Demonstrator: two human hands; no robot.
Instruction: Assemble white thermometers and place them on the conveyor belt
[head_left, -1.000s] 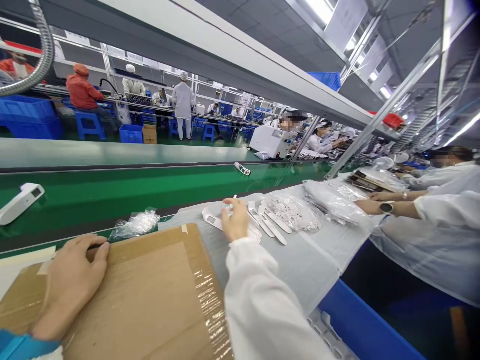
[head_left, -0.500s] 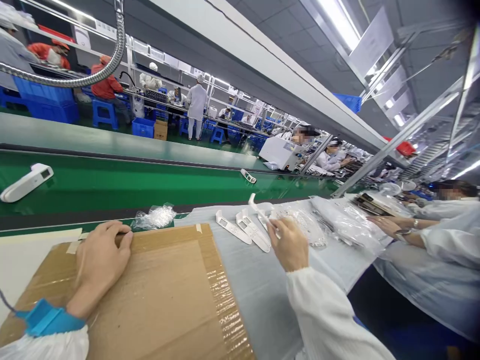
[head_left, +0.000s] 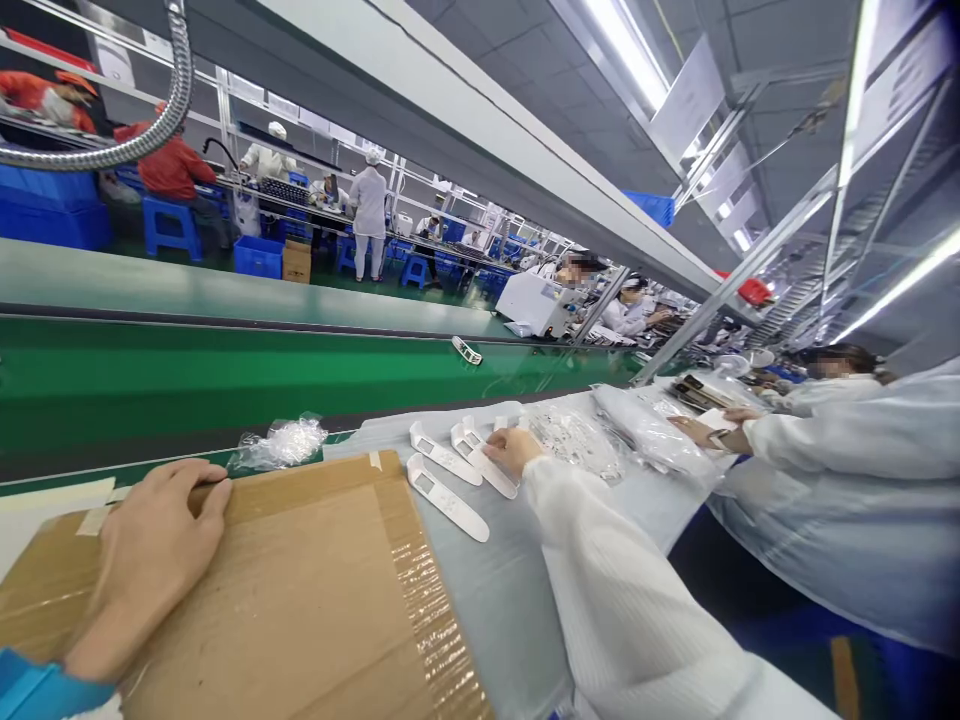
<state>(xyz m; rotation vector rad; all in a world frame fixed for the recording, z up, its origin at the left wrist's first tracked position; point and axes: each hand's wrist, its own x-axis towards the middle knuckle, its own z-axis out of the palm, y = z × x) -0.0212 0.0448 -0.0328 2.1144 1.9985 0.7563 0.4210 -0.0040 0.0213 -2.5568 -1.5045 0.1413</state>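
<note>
My left hand (head_left: 161, 525) lies on a brown cardboard sheet (head_left: 300, 590), holding nothing, its thumb apart from the fingers. Over the pale blue-grey mat, my right hand (head_left: 514, 450) has its bent fingertips pinched on a white plastic housing (head_left: 498, 424), which they largely cover. Just left of that hand lies another white housing (head_left: 487, 468) with a rectangular window at its top. Two more, a farther housing (head_left: 448, 458) and a nearer housing (head_left: 450, 502), rest side by side by the cardboard's right edge.
A bag of small white parts (head_left: 574, 440) and flat plastic bags (head_left: 652, 435) lie to the right. Crumpled clear plastic (head_left: 281, 443) sits behind the cardboard. A curved white part (head_left: 466, 350) is on the green conveyor belt (head_left: 337, 375). At right, a co-worker's sleeve (head_left: 825, 420) reaches over the mat.
The housing my right hand held up appears laid down beside the cardboard, and that hand is lower among the housings. My view has turned right; the white device on the belt's left has left view.
</note>
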